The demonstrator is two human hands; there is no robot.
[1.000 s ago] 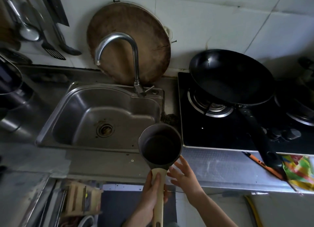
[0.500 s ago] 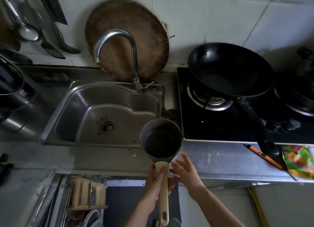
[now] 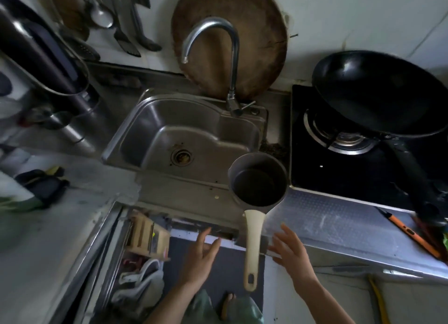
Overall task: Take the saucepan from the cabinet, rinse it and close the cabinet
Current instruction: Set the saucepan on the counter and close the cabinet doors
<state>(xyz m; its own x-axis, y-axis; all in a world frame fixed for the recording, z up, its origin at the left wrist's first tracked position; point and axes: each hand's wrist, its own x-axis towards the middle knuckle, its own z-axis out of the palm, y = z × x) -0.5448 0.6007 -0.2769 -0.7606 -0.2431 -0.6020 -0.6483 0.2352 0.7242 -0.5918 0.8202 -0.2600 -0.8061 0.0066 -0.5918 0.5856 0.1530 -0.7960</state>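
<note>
The small dark saucepan (image 3: 258, 180) with a cream handle rests on the steel counter between the sink (image 3: 155, 120) and the hob, its handle jutting out past the counter's front edge. My left hand (image 3: 201, 253) hovers to the left of the handle, fingers spread, holding nothing. To the right of the handle my right hand (image 3: 291, 248) is spread too, clear of it. Below the counter the cabinet (image 3: 143, 270) stands open, with a wooden rack (image 3: 148, 236) and white items inside. The curved tap (image 3: 218, 45) arches over the sink; no water runs.
A black wok (image 3: 378, 93) sits on the gas hob (image 3: 339, 168) at the right, its long handle reaching toward the counter front. A round wooden board (image 3: 257, 40) leans behind the tap. Utensils hang at upper left, steel pots (image 3: 48, 64) stand left, an orange pen (image 3: 409, 232) lies right.
My left hand let go of the saucepan's handle and both hands drew back and apart. The saucepan now rests on the counter. The view swung left and down.
</note>
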